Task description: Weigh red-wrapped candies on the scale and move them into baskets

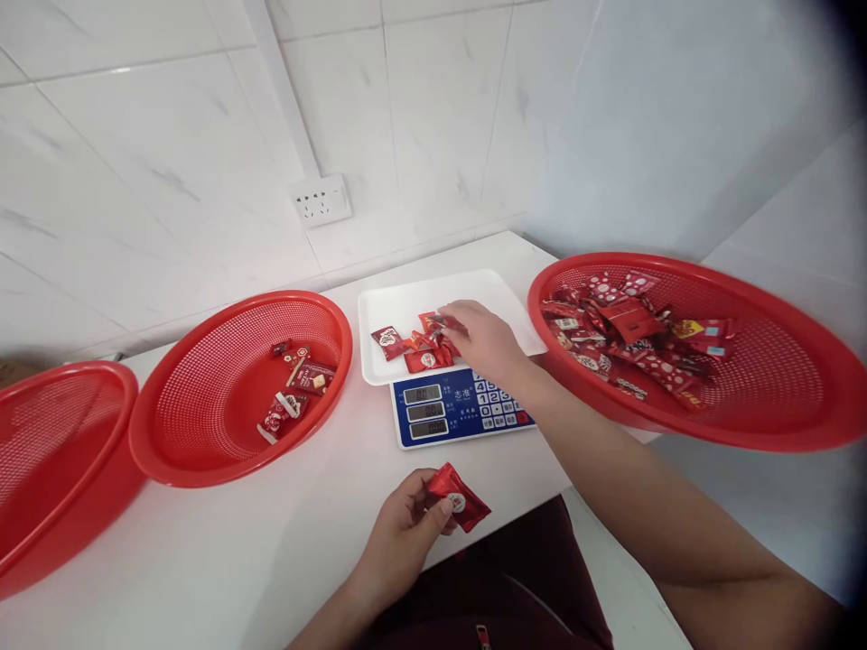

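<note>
Red packets (428,359) on the white tray (386,307) of a scale (464,433)
The left hand (410,524) pinches one packet (467,506) by the table's (318,515) front edge; the right hand (484,338), fingers drawn narrow, reaches the red packets near the tray's front edge, its grip impossible to tell. A loaded basket (799,379) covers the table's right edge.

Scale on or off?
On: the scale shows digits in its three display windows.

Extends right arm (629,483) forward with palm-down right grip (489,345), and holds left grip (405,531) nearer, pinched at the thumb (433,522).
</note>
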A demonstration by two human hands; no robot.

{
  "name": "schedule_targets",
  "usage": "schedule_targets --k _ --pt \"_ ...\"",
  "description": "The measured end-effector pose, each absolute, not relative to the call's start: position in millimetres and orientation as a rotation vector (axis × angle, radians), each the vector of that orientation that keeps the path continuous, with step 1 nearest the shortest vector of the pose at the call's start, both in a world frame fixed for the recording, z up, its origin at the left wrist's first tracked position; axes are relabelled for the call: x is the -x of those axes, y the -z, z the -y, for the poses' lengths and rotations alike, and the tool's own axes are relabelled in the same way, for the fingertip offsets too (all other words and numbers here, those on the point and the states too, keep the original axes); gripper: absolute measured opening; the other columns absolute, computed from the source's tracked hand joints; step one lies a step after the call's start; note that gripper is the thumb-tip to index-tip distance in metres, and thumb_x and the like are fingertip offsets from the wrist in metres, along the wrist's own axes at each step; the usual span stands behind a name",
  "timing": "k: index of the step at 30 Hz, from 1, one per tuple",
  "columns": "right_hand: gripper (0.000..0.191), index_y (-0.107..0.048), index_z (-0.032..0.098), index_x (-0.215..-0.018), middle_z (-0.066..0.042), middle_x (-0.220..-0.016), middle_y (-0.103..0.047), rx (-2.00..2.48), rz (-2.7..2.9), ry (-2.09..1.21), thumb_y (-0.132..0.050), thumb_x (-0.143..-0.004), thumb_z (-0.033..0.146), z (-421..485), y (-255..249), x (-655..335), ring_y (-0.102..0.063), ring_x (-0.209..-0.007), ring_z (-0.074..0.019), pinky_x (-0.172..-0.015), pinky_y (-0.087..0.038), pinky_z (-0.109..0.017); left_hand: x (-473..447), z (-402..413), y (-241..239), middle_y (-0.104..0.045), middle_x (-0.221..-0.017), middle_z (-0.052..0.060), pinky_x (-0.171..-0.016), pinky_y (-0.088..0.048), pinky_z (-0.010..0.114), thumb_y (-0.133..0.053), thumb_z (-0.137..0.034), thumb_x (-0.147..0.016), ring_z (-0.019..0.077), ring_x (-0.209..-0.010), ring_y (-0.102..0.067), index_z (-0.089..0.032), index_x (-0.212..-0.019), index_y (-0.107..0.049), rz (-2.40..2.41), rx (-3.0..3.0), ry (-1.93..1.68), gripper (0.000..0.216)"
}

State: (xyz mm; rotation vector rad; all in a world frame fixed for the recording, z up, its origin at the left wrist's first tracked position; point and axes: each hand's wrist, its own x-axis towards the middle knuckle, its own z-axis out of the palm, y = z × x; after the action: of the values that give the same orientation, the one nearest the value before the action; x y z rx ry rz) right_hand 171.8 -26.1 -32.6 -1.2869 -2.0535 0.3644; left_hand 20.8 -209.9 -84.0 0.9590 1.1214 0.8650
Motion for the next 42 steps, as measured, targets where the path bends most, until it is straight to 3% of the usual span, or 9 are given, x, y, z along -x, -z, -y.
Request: schedule_targets --k 7,15,23,42 --pt "0.031 -0.059 0.020 -0.115 -0.010 -0.124 -0.058 1.274 2.025 -0.333 -0.045 -0.088 0.025 54 36 -195 -0.052 -0.117 -0.0233 -0.099 -0.043 -0.043 -24 209 86 -0.065 -0.085 0.004 -0.072 -0.045 0.028 -0.061 -0.042 -0.080 0.0148 -0.075 -0.057 -0.016 -0.094 -0.059 -1.100 -0.960 -0.812 0.030" --pt "0.027 -0.063 0.023 -0.105 -0.006 -0.106 -0.068 1.390 1.869 -0.533 -0.046 -0.088 0.035 120 62 -237 -0.063 -0.099 -0.0214 -0.087 -0.051 -0.038 -32 205 93 -0.066 -0.089 0.006 -0.079 -0.044 0.031 -0.059 -0.041 -0.082 0.0190 -0.086 -0.060 -0.015 -0.092 -0.060 -1.061 -1.009 -0.736 0.028" --pt "0.030 -0.064 0.023 -0.106 -0.007 -0.105 -0.069 1.507 1.826 -0.816 -0.047 -0.088 0.040 150 84 -249 -0.065 -0.096 -0.0214 -0.086 -0.052 -0.038 -40 203 92 -0.066 -0.091 0.006 -0.081 -0.044 0.032 -0.060 -0.038 -0.082 0.0191 -0.087 -0.060 -0.015 -0.096 -0.060 -1.036 -1.009 -0.710 0.027" --pt "0.025 -0.065 0.027 -0.106 -0.001 -0.100 -0.069 1.180 2.041 -1.419 -0.053 -0.086 0.035 168 63 -229 -0.063 -0.091 -0.0185 -0.082 -0.048 -0.031 -40 201 83 -0.068 -0.096 0.006 -0.080 -0.047 0.032 -0.059 -0.036 -0.083 0.0181 -0.086 -0.062 -0.017 -0.102 -0.061 -1.039 -0.979 -0.829 0.026"
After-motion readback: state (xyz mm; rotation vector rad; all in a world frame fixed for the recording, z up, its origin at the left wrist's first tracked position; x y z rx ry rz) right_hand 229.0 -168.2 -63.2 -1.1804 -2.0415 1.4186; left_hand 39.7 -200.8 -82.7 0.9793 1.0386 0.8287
